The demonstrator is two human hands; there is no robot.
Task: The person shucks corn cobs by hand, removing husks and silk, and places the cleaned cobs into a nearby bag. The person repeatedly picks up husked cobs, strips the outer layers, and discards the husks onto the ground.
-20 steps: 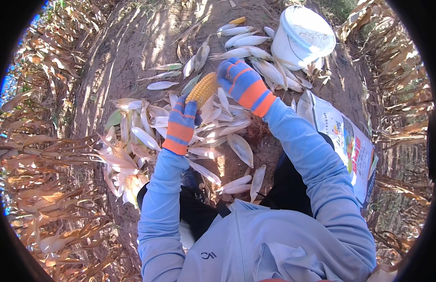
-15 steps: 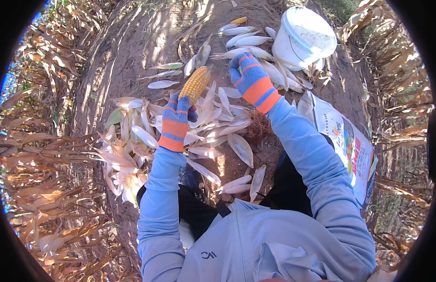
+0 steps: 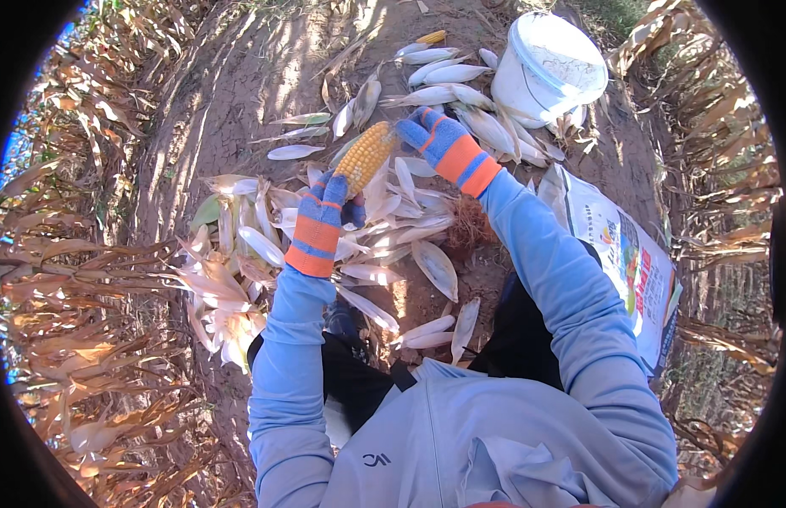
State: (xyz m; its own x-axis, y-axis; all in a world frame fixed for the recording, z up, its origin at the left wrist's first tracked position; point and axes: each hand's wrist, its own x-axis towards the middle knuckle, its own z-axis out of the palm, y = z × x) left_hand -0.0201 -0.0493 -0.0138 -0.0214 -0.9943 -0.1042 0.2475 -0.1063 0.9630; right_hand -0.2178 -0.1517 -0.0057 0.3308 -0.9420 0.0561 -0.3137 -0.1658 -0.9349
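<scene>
My left hand [image 3: 323, 207], in a blue and orange striped glove, is closed round the lower end of a husked yellow ear of corn [image 3: 365, 159]. The ear leans up and to the right, its kernels bare. At its tip is my right hand [image 3: 439, 140], gloved the same way, with the fingers pinched together. Whatever lies between those fingertips is too small to make out. Below both hands spreads a heap of pale, stripped corn husks [image 3: 401, 224]. A clump of reddish-brown corn silk [image 3: 471, 224] lies at the heap's right side.
A white bucket [image 3: 537, 80] stands at the far right. Several ears still in their husks [image 3: 456, 74] lie beside it, near one bare yellow ear [image 3: 431, 37]. A printed white sack [image 3: 613, 237] rests by my right arm. Dry corn stalks [image 3: 79, 339] line both sides of the soil strip.
My right hand has moved left and down to the tip of the ear. The ear, in my left hand, has tilted further right toward it.
</scene>
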